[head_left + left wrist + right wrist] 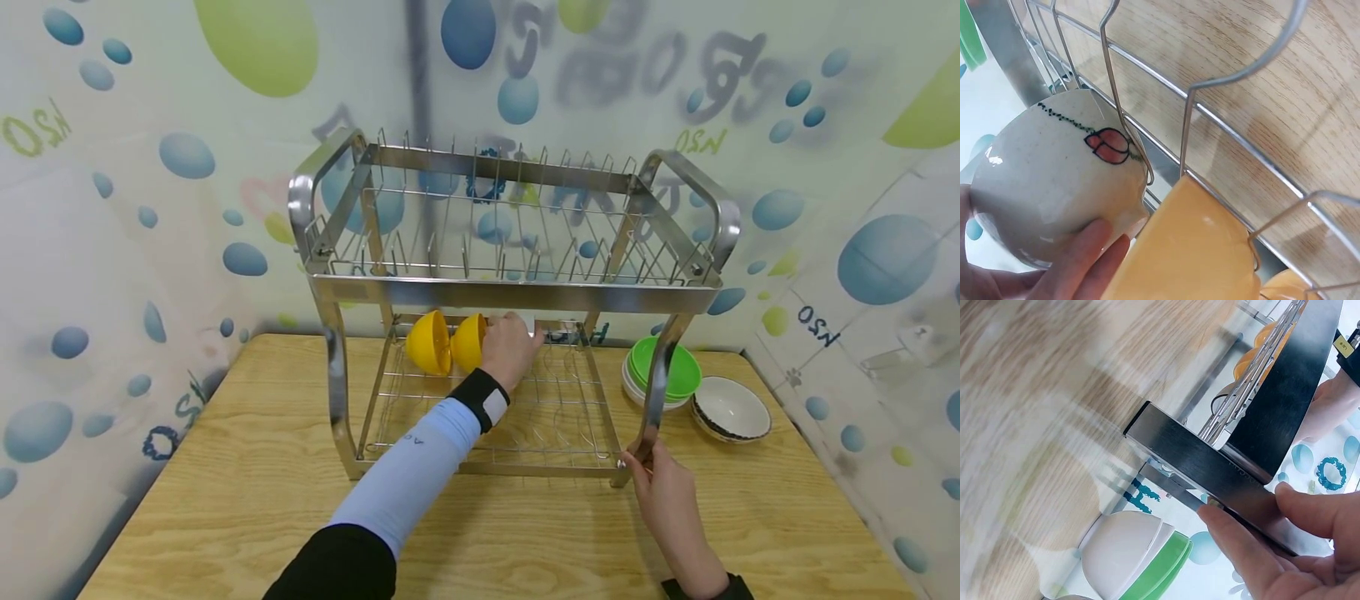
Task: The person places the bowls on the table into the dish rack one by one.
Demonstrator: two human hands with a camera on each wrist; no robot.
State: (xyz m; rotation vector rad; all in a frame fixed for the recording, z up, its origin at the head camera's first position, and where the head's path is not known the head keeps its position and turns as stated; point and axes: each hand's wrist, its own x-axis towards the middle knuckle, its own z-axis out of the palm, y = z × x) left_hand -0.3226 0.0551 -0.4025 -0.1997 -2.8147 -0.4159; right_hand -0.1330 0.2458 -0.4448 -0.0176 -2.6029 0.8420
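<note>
A two-tier metal dish rack stands on the wooden table. Inside its lower tier my left hand holds a white ceramic bowl painted with a red flower, tilted on edge against the wires. In the head view the hand hides most of this bowl. Just left of it, two yellow bowls stand on edge between the wires. My right hand pinches the rack's front right leg near the bottom, thumb on one side and fingers on the other.
To the right of the rack, green bowls sit stacked in white ones. Beside them lies a white bowl with a dark rim. The upper tier overhangs the lower one. A patterned wall covering closes off the back and sides.
</note>
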